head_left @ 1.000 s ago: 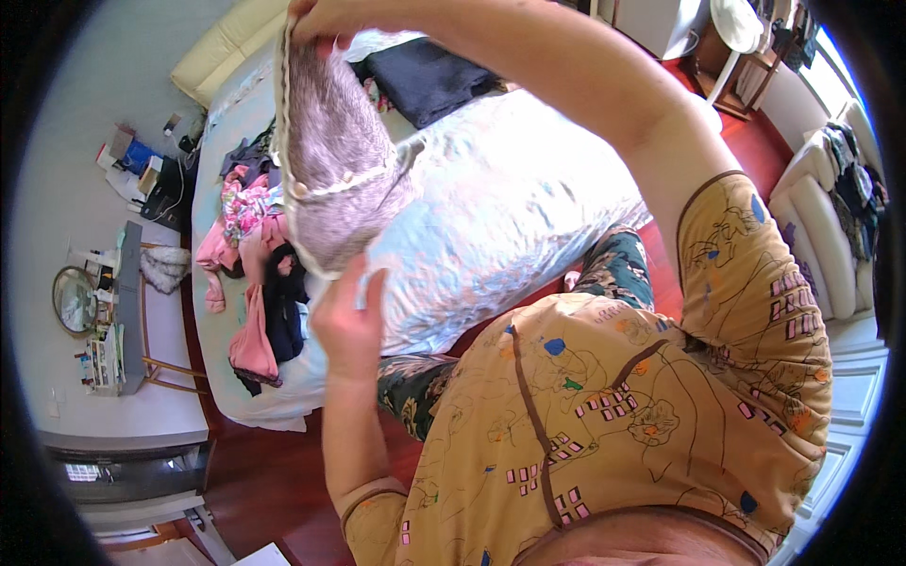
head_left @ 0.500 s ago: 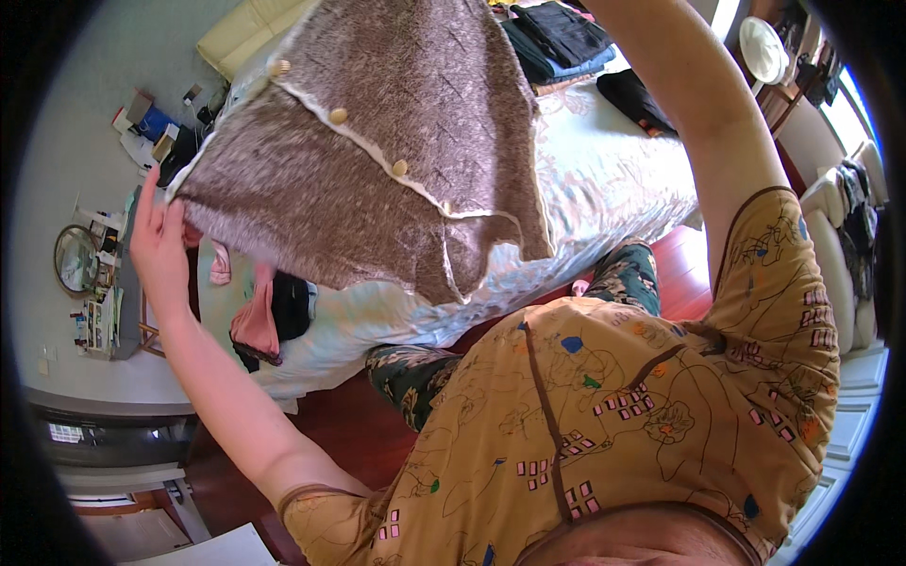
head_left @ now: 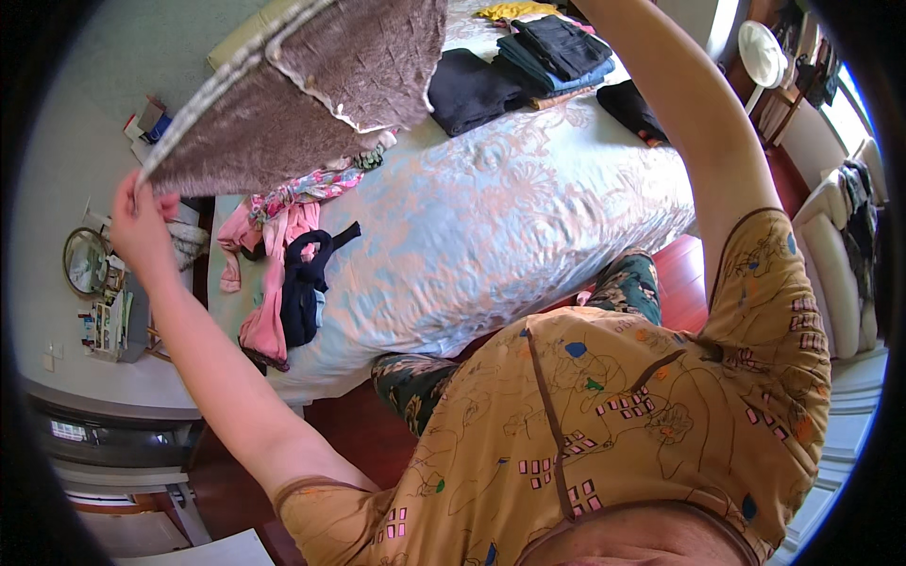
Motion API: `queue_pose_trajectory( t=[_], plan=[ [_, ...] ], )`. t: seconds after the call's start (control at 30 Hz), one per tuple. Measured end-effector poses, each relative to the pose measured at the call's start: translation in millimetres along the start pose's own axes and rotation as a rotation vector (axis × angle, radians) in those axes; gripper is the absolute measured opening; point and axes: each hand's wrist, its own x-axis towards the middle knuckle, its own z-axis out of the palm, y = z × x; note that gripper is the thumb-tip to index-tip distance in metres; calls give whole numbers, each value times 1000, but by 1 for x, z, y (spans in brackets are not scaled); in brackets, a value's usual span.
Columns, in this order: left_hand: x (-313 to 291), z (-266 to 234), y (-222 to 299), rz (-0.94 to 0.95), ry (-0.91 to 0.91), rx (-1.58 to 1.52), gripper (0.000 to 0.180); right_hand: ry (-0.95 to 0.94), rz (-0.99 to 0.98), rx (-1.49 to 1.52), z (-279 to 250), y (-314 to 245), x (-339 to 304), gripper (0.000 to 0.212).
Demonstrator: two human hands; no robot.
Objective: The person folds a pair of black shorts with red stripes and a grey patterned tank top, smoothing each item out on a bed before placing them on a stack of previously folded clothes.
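Note:
A brown plush garment [head_left: 349, 94] with pale piping and a few buttons hangs stretched out above the far left of the bed. My left hand [head_left: 143, 226] pinches its lower left corner, fingers closed on the cloth. My right arm [head_left: 684, 85] reaches up and out past the top edge, so the hand at its end is hidden. The upper part of the garment also runs out of the picture. Beneath it, a floral cloth [head_left: 307, 189] lies on the bed beside pink clothes [head_left: 267, 316] and a twisted navy garment [head_left: 307, 288].
The bed [head_left: 491, 217] has a pale blue patterned cover. Folded black clothing [head_left: 470, 92], a stack of dark folded clothes [head_left: 557, 47] and another dark garment [head_left: 630, 102] lie along its far side. A pale sofa [head_left: 835, 269] stands at right, a round mirror [head_left: 87, 259] at left.
The brown garment has swung up and away to the upper left, uncovering the bed, the black folded clothing and the floral cloth. My left hand has moved slightly left and down.

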Motion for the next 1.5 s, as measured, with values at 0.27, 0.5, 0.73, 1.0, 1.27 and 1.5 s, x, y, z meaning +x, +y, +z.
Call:
queue_pose_trajectory(
  t=[0.27,0.5,0.73,1.0,1.27,1.5],
  plan=[
    [-284,15,-46,-11,-317,175,24,-242,192,-534,-6,135,-230,27],
    [-443,62,-112,30,-585,328,18,-274,205,-752,22,243,-384,18],
    [-441,55,-134,0,-730,401,15,-257,146,-808,11,242,-393,22],
    [-375,179,-50,112,-663,277,36,-416,81,-1149,122,231,-337,38],
    [-390,254,-71,143,-849,594,73,-436,316,-1289,162,265,-338,59],
    [-396,165,-149,-10,-603,794,75,-281,352,-1352,124,264,-360,69]
  ],
)
